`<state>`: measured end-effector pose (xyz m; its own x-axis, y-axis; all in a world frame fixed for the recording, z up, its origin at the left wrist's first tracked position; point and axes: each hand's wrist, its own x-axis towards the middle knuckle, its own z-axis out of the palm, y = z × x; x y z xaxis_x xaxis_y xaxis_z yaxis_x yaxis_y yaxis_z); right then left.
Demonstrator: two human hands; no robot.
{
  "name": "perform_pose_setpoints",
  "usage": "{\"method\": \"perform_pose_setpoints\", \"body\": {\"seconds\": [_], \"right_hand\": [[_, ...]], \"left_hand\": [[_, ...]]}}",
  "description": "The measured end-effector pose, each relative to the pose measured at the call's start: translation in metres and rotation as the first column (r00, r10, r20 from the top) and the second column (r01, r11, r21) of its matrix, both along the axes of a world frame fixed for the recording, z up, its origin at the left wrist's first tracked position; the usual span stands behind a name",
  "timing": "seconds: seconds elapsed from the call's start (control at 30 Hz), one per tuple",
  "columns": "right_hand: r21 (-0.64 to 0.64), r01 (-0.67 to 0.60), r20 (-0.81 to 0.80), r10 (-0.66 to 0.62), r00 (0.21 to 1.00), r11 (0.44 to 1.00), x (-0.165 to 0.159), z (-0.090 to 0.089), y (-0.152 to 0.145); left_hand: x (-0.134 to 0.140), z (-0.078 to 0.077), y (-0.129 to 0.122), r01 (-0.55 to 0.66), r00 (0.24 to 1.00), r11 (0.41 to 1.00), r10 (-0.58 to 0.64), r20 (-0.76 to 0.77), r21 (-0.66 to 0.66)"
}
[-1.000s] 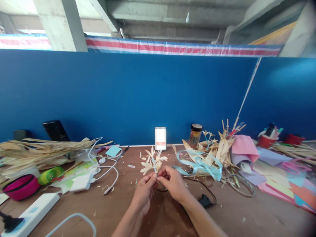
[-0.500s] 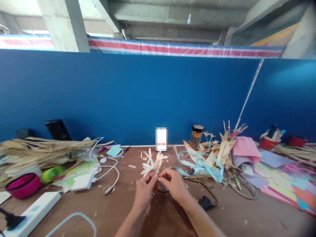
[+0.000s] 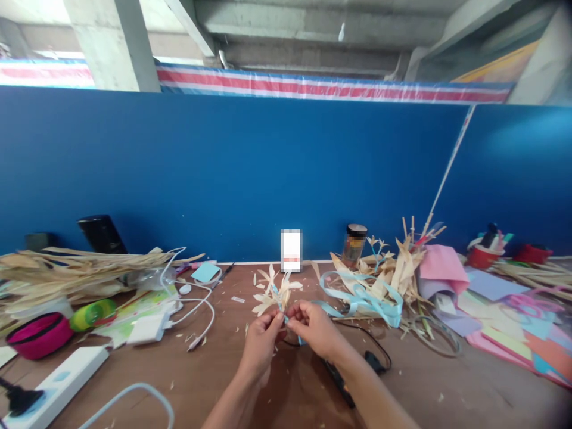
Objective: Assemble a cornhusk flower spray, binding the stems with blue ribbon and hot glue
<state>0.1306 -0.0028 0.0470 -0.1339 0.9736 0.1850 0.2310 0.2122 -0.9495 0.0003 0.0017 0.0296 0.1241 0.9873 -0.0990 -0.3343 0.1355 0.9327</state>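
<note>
A small flower of pale dried husk petals (image 3: 273, 289) stands above my two hands over the brown table (image 3: 232, 381). My left hand (image 3: 261, 345) pinches its base from the left. My right hand (image 3: 315, 328) pinches the same base from the right, with a bit of light blue ribbon showing between the fingers. The stem under the fingers is hidden.
A light blue ribbon (image 3: 357, 296) and husk scraps (image 3: 395, 268) lie to the right, with coloured papers (image 3: 504, 322) beyond. A jar (image 3: 354, 244) stands at the blue partition. Dried husks (image 3: 71, 274), white cables (image 3: 192, 304), a power strip (image 3: 58, 381) and a pink bowl (image 3: 38, 335) lie left. A black cable (image 3: 353, 381) runs under my right forearm.
Both hands have stayed on the flower's base and shifted slightly upward. The flower has turned a little, and a bit of blue ribbon now shows at my right fingers.
</note>
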Motion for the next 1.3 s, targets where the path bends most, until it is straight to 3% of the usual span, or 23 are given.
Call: {"method": "perform_pose_setpoints", "body": {"seconds": [0.2, 0.5, 0.7, 1.03, 1.3], "right_hand": [[0.074, 0.031, 0.205, -0.045, 0.978, 0.997, 0.012, 0.009, -0.001], [0.001, 0.108, 0.131, -0.108, 0.985, 0.994, 0.008, 0.005, 0.002], [0.105, 0.181, 0.196, -0.199, 0.96, 0.978, 0.002, 0.002, 0.0], [0.054, 0.227, 0.173, -0.233, 0.957, 0.972, -0.011, -0.001, -0.004], [0.158, 0.23, 0.158, -0.255, 0.954, 0.96, -0.015, -0.006, -0.007]], "left_hand": [[0.001, 0.002, -0.002, 0.017, 0.999, 0.997, -0.013, -0.049, 0.077], [0.004, -0.003, -0.003, -0.036, 0.992, 0.989, 0.053, -0.118, 0.141], [0.007, -0.003, -0.003, -0.083, 0.971, 0.966, 0.133, -0.196, 0.244], [0.007, -0.001, -0.008, -0.127, 0.926, 0.923, 0.242, -0.291, 0.363], [0.005, -0.008, -0.006, -0.124, 0.849, 0.898, 0.316, -0.424, 0.422]]}}
